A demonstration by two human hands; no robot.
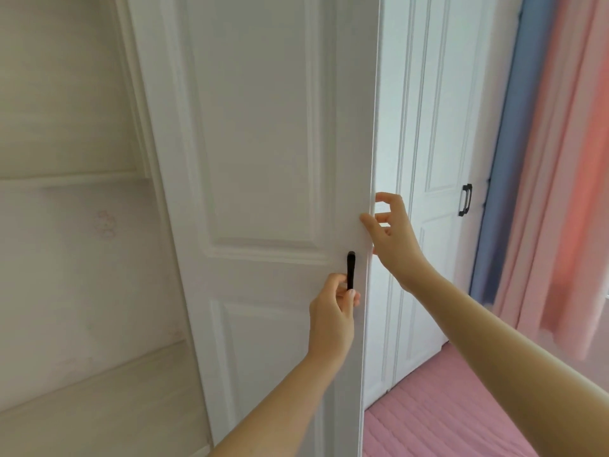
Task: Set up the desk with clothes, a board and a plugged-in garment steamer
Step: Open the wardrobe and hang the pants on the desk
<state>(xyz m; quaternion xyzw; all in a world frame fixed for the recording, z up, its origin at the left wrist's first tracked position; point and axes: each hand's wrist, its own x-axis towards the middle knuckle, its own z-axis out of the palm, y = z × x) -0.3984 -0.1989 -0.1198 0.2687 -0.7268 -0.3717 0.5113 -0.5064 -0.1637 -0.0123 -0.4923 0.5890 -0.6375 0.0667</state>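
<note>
Left hand (331, 311) grips black handle (350, 268); right hand (393, 232) clasps white door edge (371, 179); pink curtain (573, 159) beyond.

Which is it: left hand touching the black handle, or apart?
Touching. Head view: the left hand curls its fingers round the lower end of the black handle.

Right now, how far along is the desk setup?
Done: nothing that shows; no desk, clothes, board or steamer is in view. In hand: the left hand grips the black handle of a white wardrobe door, and the right hand holds that door's edge. The door stands open, with shelves showing beside it. Left: probably everything, from fetching the clothes onward.
</note>
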